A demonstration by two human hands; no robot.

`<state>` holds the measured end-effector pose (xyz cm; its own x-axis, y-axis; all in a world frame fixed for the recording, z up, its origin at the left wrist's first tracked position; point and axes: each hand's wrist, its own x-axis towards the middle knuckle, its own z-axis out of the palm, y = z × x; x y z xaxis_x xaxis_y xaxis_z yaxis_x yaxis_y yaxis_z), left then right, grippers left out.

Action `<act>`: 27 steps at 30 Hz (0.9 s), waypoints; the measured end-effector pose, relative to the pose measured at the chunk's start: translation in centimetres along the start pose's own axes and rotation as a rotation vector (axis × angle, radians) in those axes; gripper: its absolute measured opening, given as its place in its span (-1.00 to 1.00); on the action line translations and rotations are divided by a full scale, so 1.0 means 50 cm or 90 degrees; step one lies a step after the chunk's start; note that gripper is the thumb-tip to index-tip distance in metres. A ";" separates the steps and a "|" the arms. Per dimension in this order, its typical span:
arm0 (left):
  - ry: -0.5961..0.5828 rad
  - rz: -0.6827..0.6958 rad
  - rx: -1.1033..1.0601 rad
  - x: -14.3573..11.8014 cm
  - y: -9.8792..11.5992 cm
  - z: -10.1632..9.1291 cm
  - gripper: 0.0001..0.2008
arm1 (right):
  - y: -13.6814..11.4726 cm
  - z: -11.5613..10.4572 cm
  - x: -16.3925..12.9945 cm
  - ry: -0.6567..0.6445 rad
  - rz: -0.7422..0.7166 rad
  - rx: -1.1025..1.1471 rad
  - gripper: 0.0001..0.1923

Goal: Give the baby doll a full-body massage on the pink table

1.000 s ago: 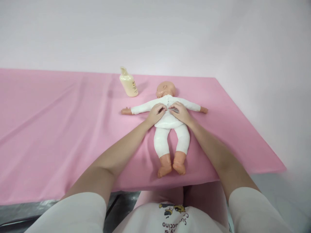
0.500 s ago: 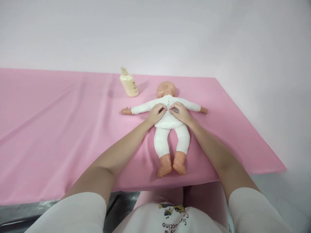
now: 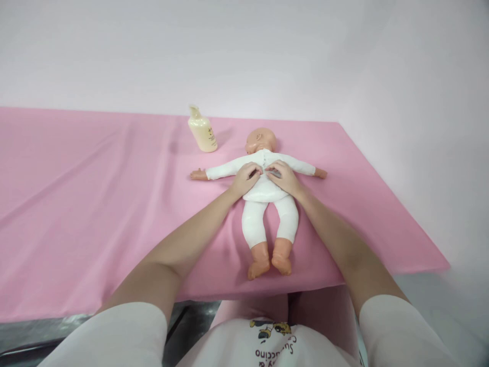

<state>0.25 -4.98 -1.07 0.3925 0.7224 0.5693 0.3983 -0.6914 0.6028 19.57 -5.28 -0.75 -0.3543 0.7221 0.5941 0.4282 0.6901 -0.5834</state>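
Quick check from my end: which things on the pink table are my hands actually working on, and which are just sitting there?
In hand:
- doll, lying flat, arms spread, in a white suit
- left hand and right hand, both resting on the doll's torso, fingertips nearly meeting at its middle

Lying about:
- cream bottle, upright, beyond the doll's arm, untouched
- pink cloth covering the table

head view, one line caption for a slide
Both hands, left hand and right hand, rest on a doll lying on pink cloth.
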 end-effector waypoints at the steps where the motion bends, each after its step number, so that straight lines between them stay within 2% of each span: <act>1: 0.000 0.001 0.001 0.000 0.001 0.000 -0.89 | 0.000 0.000 0.000 0.001 0.002 -0.001 -0.92; 23: -0.006 -0.014 0.014 -0.001 0.000 0.000 -0.89 | -0.006 -0.002 0.001 -0.007 0.018 0.003 -0.95; 27: 0.048 -0.031 0.049 -0.004 -0.002 0.002 -0.88 | -0.005 -0.001 0.001 -0.014 0.043 0.007 -0.99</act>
<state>0.22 -5.02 -1.31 0.3089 0.7513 0.5832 0.4783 -0.6527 0.5875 19.47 -5.44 -0.56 -0.3431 0.7680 0.5408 0.4424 0.6400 -0.6282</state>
